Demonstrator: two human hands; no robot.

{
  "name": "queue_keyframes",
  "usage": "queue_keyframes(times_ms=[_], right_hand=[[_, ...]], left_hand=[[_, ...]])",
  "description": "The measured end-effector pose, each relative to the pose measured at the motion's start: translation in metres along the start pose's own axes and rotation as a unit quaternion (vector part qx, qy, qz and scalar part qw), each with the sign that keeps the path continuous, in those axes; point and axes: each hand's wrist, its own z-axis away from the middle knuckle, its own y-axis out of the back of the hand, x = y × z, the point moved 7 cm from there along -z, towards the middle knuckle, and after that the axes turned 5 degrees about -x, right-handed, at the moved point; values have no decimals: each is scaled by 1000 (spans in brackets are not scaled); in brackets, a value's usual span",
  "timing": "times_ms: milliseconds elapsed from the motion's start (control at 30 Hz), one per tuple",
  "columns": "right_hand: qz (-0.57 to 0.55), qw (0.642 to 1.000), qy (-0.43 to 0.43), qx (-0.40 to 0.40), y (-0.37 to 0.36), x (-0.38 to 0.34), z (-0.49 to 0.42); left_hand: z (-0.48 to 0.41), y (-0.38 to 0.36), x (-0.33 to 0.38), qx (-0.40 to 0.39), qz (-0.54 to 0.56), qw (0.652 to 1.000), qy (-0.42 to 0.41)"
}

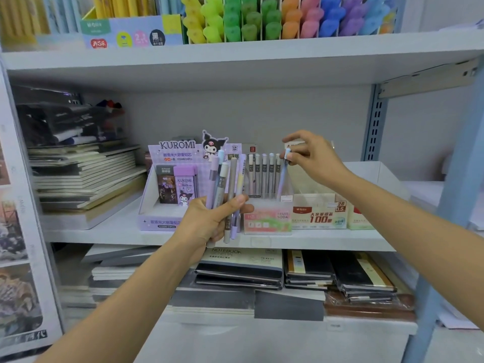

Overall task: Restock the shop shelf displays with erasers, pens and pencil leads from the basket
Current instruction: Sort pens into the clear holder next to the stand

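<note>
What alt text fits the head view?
A person's right hand pinches a pale blue lead tube by its top at a clear display box on a shop shelf; the left hand grips a bunch of similar tubes.

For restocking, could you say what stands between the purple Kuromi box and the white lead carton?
A clear plastic stand of upright lead tubes, in the head view.

Left of the left fingers (237,203), the purple box (167,221) reads "KUROMI". Below them, a notebook (235,255) reads "NOTEBOOK".
</note>
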Motion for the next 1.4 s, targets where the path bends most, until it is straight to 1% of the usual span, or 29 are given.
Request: queue_keyframes(times_ms=[67,133,200,267,367,400,433,467,500,533,567,600,667,700,733,800,900,967,1033,1100,1200,1267,1300,1333,1400], right_hand=[[9,1000,3,26,-3,1,1],[56,997,7,60,-4,2,2],[99,992,-4,77,-6,5,2],[113,991,-29,61,-9,9,1],[133,990,-54,10,-14,9,5],[129,990,-52,16,-11,6,8],[108,993,-39,38,-7,0,12],[67,996,-24,60,-3,-8,18],[6,998,-11,64,-2,-17,24],[-70,997,-8,38,-6,-25,29],[-140,990,-15,-5,-14,-32,33],[-182,982,-19,-50,-23,-39,38],[-206,973,-5,-105,-36,-50,46],[-212,971,4,-109,-37,-52,49],[-225,969,6,-102,-35,-52,50],[-276,959,-3,-63,-23,-47,51],[-367,930,-30,4,-4,-29,55],[-393,919,-43,3,-3,-21,61],[-410,910,-61,-21,-7,-14,72],[-395,911,-92,-71,-13,-9,83],[-297,924,-135,-201,-32,-5,104],[-257,920,-130,-266,-47,-8,117],[-253,921,-121,-272,-53,-11,122],[-257,924,-114,-259,-55,-13,124],[-268,935,-106,-208,-55,-15,125]], left_hand=[[0,-3,0,-5,4,1000,3],[1,-5,-1,-12,4,1000,7],[2,-7,-1,-17,6,1000,10],[3,-8,-2,-18,10,1000,14],[4,-11,-3,-25,4,999,22],[5,-13,-3,-28,3,999,22],[5,-15,-3,-30,1,999,23],[6,-17,-3,-30,-2,999,23],[6,-19,-3,-30,-6,999,24],[7,-22,-3,-31,-8,999,24],[7,-24,-4,-31,-8,999,24],[8,-28,-4,-33,-8,999,25],[9,-33,-5,-35,-8,999,25],[11,-34,-5,-34,-7,999,24],[12,-33,-5,-32,-5,999,22],[15,-28,-5,-25,11,999,22],[19,-15,-8,-5,39,999,25],[19,-7,-10,14,53,998,15],[20,-1,-8,50,57,997,-2],[22,6,-6,93,62,994,-18],[22,12,1,125,79,988,-52],[23,10,5,137,60,988,-49],[24,8,5,139,60,987,-47],[24,5,5,136,70,987,-47],[26,-2,4,128,79,988,-43]])
